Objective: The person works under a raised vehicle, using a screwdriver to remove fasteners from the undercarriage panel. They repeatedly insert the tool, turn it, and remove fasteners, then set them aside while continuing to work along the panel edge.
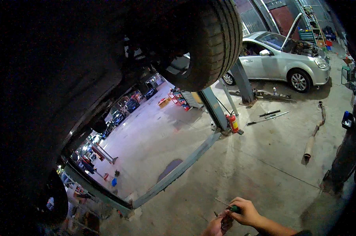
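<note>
Low in the picture, right of the middle, my two hands are close together. My right hand (246, 213) is closed round the dark green handle of what looks like a screwdriver (235, 209), its thin shaft pointing up and to the left. Just below and to the left, my left hand (213, 228) grips a small dark brown part (226, 223), partly cut off by the lower edge. The part's exact kind cannot be made out, and whether the tool touches it is unclear. Above, the dark underside of a raised car and its wheel (225, 43) fill the upper left.
A blue-grey lift post (214, 110) stands ahead, with a fire extinguisher (233, 123) at its foot. An exhaust pipe (316, 129) and several rods (267, 118) lie on the concrete floor. Behind them is a silver car (276, 63) with its bonnet raised. A floor beam (178, 173) crosses ahead.
</note>
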### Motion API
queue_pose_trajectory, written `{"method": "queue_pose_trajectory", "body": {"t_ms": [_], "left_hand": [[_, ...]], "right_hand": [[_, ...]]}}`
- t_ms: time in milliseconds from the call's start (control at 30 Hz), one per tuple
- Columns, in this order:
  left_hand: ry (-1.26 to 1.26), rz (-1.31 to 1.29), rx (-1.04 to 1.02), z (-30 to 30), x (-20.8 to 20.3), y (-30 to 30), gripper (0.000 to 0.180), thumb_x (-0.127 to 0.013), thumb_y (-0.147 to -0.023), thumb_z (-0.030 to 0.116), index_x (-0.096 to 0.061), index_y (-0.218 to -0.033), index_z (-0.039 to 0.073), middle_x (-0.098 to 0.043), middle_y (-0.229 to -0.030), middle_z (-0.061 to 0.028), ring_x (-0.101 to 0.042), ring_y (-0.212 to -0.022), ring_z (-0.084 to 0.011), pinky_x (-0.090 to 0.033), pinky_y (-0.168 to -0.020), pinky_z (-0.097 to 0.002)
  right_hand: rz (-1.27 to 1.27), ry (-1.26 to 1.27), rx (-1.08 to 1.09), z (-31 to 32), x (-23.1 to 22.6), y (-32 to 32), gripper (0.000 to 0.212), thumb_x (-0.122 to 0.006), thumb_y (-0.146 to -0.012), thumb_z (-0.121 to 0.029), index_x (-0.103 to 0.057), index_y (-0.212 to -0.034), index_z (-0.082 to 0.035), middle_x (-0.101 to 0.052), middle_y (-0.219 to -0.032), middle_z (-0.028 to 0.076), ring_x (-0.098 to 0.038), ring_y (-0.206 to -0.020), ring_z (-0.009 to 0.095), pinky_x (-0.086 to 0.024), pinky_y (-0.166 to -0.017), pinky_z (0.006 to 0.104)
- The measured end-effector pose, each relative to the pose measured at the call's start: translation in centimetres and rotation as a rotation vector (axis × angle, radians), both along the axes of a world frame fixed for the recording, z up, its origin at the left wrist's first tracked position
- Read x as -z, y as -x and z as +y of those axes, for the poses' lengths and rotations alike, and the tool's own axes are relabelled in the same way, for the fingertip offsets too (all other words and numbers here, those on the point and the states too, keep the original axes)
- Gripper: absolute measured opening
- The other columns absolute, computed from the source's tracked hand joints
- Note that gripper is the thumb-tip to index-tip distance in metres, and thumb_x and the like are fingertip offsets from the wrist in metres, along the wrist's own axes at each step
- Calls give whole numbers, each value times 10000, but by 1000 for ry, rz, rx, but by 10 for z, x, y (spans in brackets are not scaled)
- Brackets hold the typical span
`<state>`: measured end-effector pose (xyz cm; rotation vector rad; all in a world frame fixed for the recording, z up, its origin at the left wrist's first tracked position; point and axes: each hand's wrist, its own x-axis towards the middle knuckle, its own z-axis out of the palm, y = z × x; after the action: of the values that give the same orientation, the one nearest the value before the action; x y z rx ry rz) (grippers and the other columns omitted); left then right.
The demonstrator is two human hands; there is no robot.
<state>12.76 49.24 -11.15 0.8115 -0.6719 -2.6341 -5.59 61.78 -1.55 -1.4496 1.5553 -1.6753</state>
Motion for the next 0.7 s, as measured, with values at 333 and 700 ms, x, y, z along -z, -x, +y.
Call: {"method": "queue_pose_trajectory", "body": {"t_ms": [333,700], "left_hand": [[815,-307,97,-53,-175,33,267,-556,-1024,346,-606,-896,117,-529,-715,41,-472,-634,-85,-348,-542,-274],[2364,-483,-530,-27,-377,137,375,-621,-942,92,-578,-1305,9,-551,-619,-16,-489,-520,-111,-408,-519,-267]], "right_hand": [[204,459,-50,-63,-73,40,310,-806,-776,-58,-708,-1069,-34,-695,-1151,147,-717,-948,282,-586,-764,337],[194,925,86,-110,-225,146,291,-792,-768,11,-700,-1043,-21,-694,-1064,148,-687,-847,221,-541,-707,309]]}}
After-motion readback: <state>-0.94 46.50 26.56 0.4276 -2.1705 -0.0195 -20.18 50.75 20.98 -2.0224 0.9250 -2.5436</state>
